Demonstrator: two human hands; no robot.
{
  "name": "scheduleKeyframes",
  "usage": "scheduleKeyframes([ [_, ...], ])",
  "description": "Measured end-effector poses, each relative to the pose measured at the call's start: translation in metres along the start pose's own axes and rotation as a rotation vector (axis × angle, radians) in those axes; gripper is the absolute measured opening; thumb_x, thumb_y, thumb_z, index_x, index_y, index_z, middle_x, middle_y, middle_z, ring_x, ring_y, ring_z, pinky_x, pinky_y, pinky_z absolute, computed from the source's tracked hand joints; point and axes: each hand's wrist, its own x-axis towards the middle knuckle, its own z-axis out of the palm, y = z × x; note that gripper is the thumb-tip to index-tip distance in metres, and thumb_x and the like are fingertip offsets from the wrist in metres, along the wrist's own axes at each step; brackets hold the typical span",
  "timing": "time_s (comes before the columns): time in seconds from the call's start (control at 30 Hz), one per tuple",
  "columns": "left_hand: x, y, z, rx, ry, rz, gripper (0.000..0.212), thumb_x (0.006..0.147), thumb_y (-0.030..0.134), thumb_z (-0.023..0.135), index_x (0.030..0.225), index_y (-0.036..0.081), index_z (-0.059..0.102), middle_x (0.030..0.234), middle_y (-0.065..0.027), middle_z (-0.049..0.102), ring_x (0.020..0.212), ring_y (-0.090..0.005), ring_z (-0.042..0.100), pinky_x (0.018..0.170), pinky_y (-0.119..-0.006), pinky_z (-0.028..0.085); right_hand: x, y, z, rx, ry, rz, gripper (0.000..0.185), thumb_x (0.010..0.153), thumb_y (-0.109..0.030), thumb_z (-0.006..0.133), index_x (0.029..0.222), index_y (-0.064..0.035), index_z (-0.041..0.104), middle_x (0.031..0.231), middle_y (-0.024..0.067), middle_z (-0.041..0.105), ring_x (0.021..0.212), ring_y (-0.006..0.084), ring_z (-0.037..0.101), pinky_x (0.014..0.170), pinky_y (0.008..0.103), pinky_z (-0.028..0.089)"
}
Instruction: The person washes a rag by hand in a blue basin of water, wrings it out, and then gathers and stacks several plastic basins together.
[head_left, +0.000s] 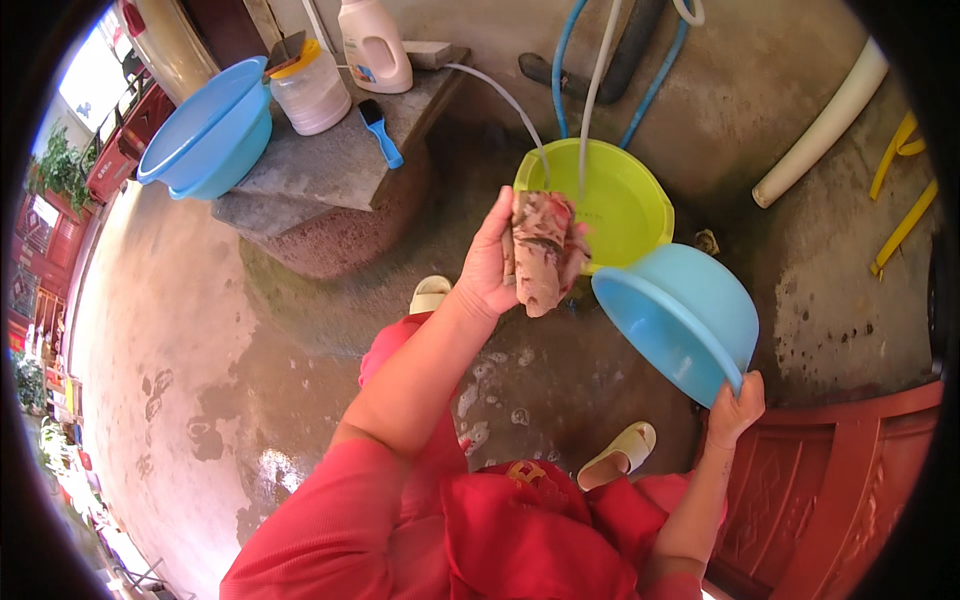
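Note:
My left hand (487, 262) grips a bunched, patterned brown and pink cloth (541, 255), which looks wet. It is held up in front of the near left rim of a yellow-green basin (637, 191) on the floor. A grey hose and a white hose hang down into that basin. Off to the right, my right hand (736, 409) holds the rim of a blue plastic basin (697, 315). The blue basin is tipped on its side, with its opening turned towards me and to the left. Its visible inside holds no cloth.
A stone slab (322, 165) carries a larger blue basin (214, 127), a plastic jar (309, 94), a detergent bottle (375, 49) and a blue-handled brush (381, 133). Suds lie on the wet floor (487, 382). At right are a white pipe (821, 124) and a red wooden door (832, 480).

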Motion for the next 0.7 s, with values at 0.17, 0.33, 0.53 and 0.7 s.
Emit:
scheduleKeyframes([
  [0.17,0.005,0.002,0.002,0.259,0.518,0.129,0.016,0.073,0.025,0.052,0.072,0.009,0.055,0.065,-0.0053,0.056,0.058,-0.0191,0.053,0.054,-0.034,0.045,0.003,-0.001,0.005,-0.047,-0.010,-0.063,0.022,0.062,0.011,0.051,0.061,-0.0016,0.034,0.058,0.0134,0.031,0.051,0.0305,0.036,0.045,0.0378,0.031],
  [0.33,0.003,-0.006,0.020,0.391,0.660,0.303,0.010,0.070,0.019,0.053,0.069,0.010,0.049,0.060,-0.0057,0.052,0.050,-0.0193,0.049,0.046,-0.033,0.041,0.001,0.006,0.002,-0.054,-0.014,0.011,0.020,0.064,0.010,0.053,0.063,-0.0018,0.037,0.058,0.0129,0.033,0.051,0.0300,0.037,0.044,0.0370,0.032],
  [0.53,0.004,-0.012,0.015,0.461,0.680,0.481,0.011,0.070,0.015,0.052,0.070,0.005,0.048,0.067,-0.0075,0.053,0.058,-0.0190,0.051,0.052,-0.032,0.041,-0.001,0.008,-0.010,-0.035,-0.004,0.019,0.019,0.066,0.009,0.055,0.063,-0.0019,0.039,0.059,0.0126,0.036,0.050,0.0288,0.038,0.045,0.0353,0.033],
  [0.7,0.008,-0.001,-0.008,0.398,0.732,0.364,0.006,0.071,0.015,0.054,0.072,0.010,0.053,0.070,-0.0053,0.056,0.061,-0.0187,0.051,0.055,-0.033,0.043,-0.001,0.012,-0.016,-0.071,0.048,0.063,0.016,0.067,0.006,0.054,0.064,-0.0015,0.040,0.060,0.0121,0.035,0.050,0.0265,0.038,0.045,0.0336,0.033],
])
